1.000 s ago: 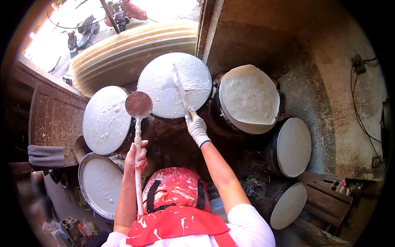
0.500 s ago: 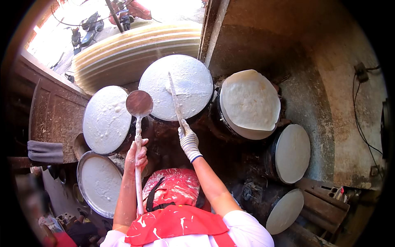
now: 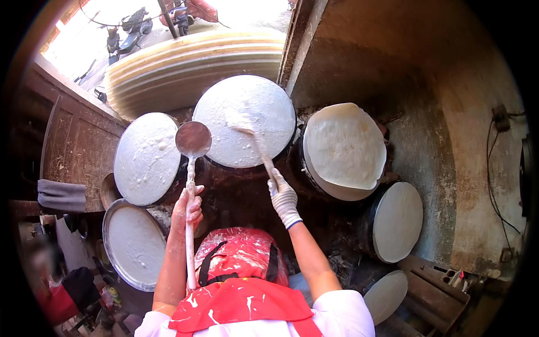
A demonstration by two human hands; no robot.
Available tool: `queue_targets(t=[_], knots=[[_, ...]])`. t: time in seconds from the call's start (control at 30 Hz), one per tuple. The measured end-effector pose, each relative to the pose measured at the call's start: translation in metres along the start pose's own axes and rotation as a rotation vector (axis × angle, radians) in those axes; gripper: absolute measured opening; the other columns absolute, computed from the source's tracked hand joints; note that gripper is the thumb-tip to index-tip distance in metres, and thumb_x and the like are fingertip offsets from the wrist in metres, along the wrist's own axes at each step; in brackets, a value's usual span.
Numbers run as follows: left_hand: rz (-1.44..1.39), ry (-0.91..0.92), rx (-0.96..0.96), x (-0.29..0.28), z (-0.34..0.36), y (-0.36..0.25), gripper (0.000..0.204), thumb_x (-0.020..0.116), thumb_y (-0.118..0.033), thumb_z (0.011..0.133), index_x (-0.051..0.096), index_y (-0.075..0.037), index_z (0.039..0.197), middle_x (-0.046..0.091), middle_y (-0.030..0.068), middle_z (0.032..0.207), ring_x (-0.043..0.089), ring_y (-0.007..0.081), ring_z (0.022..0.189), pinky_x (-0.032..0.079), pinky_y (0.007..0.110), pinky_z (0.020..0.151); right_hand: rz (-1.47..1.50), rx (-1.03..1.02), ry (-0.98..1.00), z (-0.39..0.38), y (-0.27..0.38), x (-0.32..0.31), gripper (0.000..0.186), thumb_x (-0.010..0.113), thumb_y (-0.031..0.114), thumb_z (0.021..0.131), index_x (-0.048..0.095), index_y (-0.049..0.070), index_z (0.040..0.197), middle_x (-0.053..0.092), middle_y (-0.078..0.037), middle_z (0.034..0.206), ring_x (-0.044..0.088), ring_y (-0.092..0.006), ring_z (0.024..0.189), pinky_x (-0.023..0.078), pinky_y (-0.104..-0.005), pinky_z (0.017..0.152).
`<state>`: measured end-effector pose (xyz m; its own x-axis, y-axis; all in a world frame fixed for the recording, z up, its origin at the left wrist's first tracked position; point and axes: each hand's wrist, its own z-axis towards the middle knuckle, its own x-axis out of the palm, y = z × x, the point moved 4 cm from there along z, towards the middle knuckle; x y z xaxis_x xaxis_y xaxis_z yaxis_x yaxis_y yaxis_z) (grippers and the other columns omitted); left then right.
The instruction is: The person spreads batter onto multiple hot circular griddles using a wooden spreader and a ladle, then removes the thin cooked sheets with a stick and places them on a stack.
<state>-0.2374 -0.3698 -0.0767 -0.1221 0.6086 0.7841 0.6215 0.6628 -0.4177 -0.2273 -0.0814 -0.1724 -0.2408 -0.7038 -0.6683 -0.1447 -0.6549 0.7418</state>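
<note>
My bare left hand (image 3: 193,208) is closed round the long white handle of a ladle (image 3: 193,139). The ladle stands almost upright in the view, its round brown bowl between the far-left and far-middle griddles. My right hand (image 3: 284,202), in a striped white glove, grips the handle of a batter-coated spreader (image 3: 260,149). The spreader's far end rests over the round middle griddle (image 3: 222,98), which is coated in white batter. Motion blurs that end, so its exact shape is unclear.
Batter-covered griddles (image 3: 146,163) (image 3: 132,244) stand at my left. At right, a griddle carries a pale round sheet (image 3: 343,146) overhanging its rim; two more pale rounds (image 3: 397,222) (image 3: 386,297) lie nearer. Stacked pale sheets (image 3: 196,70) form a barrier beyond. A person is at lower left.
My right hand has moved rightward and a little nearer with the spreader, which now slants to the left across the middle griddle. My left hand keeps the ladle nearly in place.
</note>
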Motion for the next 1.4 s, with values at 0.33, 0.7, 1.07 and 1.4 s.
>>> queue_targets(t=[0.33, 0.7, 1.07, 1.4], knots=[[0.239, -0.112, -0.022, 0.003, 0.063, -0.012, 0.051, 0.037, -0.047, 0.094, 0.041, -0.005, 0.123, 0.037, -0.0051, 0.060, 0.033, 0.0019, 0.036, 0.028, 0.016, 0.034, 0.264, 0.010, 0.109, 0.077, -0.028, 0.008, 0.033, 0.054, 0.016, 0.088, 0.054, 0.006, 0.119, 0.062, -0.013, 0.110, 0.061, -0.0238, 0.097, 0.046, -0.0295, 0.084], [0.882, -0.497, 0.012, -0.041, 0.139, -0.051, 0.040, 0.049, -0.041, 0.091, 0.056, -0.001, 0.094, 0.047, -0.0007, 0.059, 0.039, 0.0058, 0.038, 0.033, 0.020, 0.035, 0.594, 0.330, 0.552, 0.022, -0.038, -0.053, 0.033, 0.053, 0.016, 0.090, 0.053, 0.010, 0.122, 0.063, -0.003, 0.081, 0.051, -0.0053, 0.054, 0.041, -0.0196, 0.048], [-0.326, -0.255, -0.335, -0.015, 0.126, 0.032, 0.034, 0.045, -0.035, 0.094, 0.047, -0.001, 0.095, 0.039, -0.0035, 0.055, 0.036, 0.0055, 0.038, 0.032, 0.020, 0.036, 0.961, 0.395, 0.369, -0.059, 0.051, 0.080, 0.045, 0.047, 0.031, 0.093, 0.039, 0.016, 0.135, 0.065, -0.010, 0.080, 0.051, -0.0112, 0.041, 0.041, -0.0260, 0.038], [-0.600, 0.396, -0.229, 0.032, 0.106, -0.082, 0.049, 0.033, -0.037, 0.098, 0.036, 0.005, 0.122, 0.038, 0.0004, 0.064, 0.037, 0.0068, 0.042, 0.035, 0.022, 0.042, 0.010, -0.054, -0.171, -0.100, 0.038, 0.033, 0.039, 0.051, 0.017, 0.091, 0.047, 0.014, 0.129, 0.059, -0.016, 0.110, 0.062, -0.0273, 0.084, 0.049, -0.0336, 0.069]])
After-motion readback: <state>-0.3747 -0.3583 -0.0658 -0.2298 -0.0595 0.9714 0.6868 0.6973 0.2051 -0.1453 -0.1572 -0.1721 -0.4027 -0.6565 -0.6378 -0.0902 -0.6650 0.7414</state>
